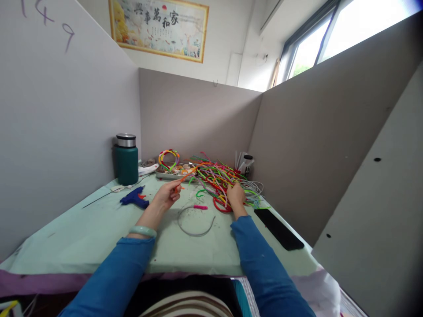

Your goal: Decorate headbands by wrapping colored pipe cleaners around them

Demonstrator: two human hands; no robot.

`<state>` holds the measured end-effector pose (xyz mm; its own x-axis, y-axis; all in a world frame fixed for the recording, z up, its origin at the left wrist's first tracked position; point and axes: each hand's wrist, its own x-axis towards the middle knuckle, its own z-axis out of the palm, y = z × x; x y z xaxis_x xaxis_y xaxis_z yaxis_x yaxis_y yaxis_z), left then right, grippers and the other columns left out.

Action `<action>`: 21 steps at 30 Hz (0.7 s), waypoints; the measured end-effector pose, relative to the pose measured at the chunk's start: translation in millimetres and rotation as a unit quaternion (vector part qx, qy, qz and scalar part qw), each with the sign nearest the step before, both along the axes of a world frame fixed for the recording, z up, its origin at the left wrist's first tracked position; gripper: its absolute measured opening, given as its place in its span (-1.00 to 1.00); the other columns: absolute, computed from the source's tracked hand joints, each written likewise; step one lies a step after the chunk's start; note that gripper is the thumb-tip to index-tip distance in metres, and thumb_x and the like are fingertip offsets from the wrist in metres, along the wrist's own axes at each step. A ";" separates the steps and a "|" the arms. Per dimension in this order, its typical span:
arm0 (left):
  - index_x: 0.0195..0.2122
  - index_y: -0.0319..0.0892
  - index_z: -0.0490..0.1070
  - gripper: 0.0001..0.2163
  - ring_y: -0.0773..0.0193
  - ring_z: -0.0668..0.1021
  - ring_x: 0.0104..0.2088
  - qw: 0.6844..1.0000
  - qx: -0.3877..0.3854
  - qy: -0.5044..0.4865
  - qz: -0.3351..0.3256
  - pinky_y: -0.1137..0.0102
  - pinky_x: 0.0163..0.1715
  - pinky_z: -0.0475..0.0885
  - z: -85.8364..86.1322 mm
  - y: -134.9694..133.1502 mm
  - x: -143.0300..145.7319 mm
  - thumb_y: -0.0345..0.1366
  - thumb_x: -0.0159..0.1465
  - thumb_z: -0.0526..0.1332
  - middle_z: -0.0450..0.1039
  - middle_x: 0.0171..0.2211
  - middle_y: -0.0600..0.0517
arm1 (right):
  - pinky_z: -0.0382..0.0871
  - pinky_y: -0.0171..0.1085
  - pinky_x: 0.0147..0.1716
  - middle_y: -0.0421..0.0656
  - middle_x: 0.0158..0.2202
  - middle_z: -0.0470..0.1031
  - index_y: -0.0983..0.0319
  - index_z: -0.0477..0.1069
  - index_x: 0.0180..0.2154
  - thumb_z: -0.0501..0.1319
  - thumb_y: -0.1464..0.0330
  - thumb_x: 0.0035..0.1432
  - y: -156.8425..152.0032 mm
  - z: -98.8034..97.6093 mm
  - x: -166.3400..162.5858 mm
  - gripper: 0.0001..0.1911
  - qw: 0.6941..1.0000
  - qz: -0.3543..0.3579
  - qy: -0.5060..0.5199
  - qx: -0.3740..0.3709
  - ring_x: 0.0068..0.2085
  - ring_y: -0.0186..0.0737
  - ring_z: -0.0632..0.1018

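Note:
My left hand (168, 194) pinches one end of an orange pipe cleaner (189, 174), which slants up to the right toward a heap of coloured pipe cleaners (218, 176). At the heap's right side, my right hand (235, 196) is closed among the strands; its fingertips are mostly hidden, so what they grip cannot be made out. Between and below both hands lies a grey headband (194, 234), its open ends toward the right. One short section of the headband is wrapped in pink (200, 207).
A blue glue gun (135, 198) lies left of my left hand, near a green bottle (127, 163). Behind are a metal tray (161, 175) of small pieces and a multicoloured headband (169, 152). A black phone-like slab (279, 229) lies at right. Partitions (198, 105) enclose the table.

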<state>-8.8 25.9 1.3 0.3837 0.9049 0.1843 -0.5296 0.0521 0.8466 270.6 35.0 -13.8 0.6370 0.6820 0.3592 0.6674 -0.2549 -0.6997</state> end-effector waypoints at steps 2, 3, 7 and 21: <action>-0.39 -0.27 0.32 -0.85 0.59 0.08 -0.75 0.999 0.012 0.040 0.001 0.57 -0.77 -0.07 -3.5 0.0 4.5 -0.34 0.07 0.26 0.20 -0.65 0.19 | 0.26 -0.24 -0.26 0.03 -0.28 0.51 0.30 0.40 -0.14 0.06 0.24 0.16 -5.3 2.6 -11.3 -0.67 0.996 0.040 -0.055 0.055 -0.21 -0.06 0.49; -0.35 -0.28 0.34 -0.83 0.59 0.08 -0.74 0.998 0.018 0.062 0.001 0.57 -0.76 -0.08 -5.3 -0.4 6.9 -0.33 0.06 0.27 0.20 -0.65 0.18 | 0.26 -0.27 -0.28 -0.02 -0.31 0.51 0.28 0.42 -0.20 0.03 0.21 0.18 -7.6 3.4 -20.0 -0.67 0.990 0.096 -0.059 0.086 -0.25 -0.12 0.49; -0.31 -0.29 0.38 -0.75 0.59 0.10 -0.73 0.986 0.054 0.158 -0.009 0.56 -0.74 -0.08 -10.7 -4.2 15.7 -0.24 0.04 0.29 0.19 -0.63 0.17 | 0.21 -0.38 -0.51 -0.18 -0.48 0.44 0.25 0.42 -0.39 0.01 0.10 0.16 -13.5 -0.1 -64.3 -0.61 0.902 0.416 0.052 0.104 -0.51 -0.34 0.38; -0.55 -0.23 0.26 -0.66 0.52 0.15 -0.73 0.951 0.075 0.298 0.006 0.50 -0.73 -0.02 -20.7 -5.9 25.5 -0.04 -0.01 0.26 0.18 -0.69 0.16 | -0.02 -0.39 -0.69 -0.33 -0.70 0.20 0.23 0.22 -0.57 0.23 0.15 -0.04 -11.2 -22.5 -97.1 -0.68 0.795 0.512 0.311 0.099 -0.67 -0.46 0.18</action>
<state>16.7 20.0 -19.4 0.4508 0.8902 0.0651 0.0478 -0.0969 0.9941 173.4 23.8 -36.3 -0.1186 0.9265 0.3572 -0.0370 0.3553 -0.9340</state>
